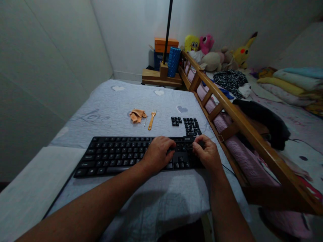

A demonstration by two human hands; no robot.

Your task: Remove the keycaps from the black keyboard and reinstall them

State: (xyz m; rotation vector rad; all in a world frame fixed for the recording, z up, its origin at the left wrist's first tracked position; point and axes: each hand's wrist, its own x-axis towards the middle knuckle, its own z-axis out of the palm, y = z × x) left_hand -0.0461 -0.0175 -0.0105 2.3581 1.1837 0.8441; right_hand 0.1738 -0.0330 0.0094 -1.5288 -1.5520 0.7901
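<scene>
A black keyboard [118, 153] lies across the cloth-covered surface. My left hand [160, 151] rests on its right half, fingers bent and closed around something dark that is too small to name. Over the keyboard's right end, my right hand [205, 151] is pinched on a thin wire tool [189, 147], whose prongs point left. Several loose black keycaps [190, 125] are grouped just behind that end. Further left lie a yellow-handled brush [151, 121], a cotton swab [145, 121] and a crumpled orange cloth [137, 116].
A wooden bed rail [227, 104] runs along the right side, with plush toys and clothes beyond it. A white sheet or board [37, 171] sits at the left. Behind stand a blue roller [173, 62], an orange box [165, 44] and a black pole [168, 30].
</scene>
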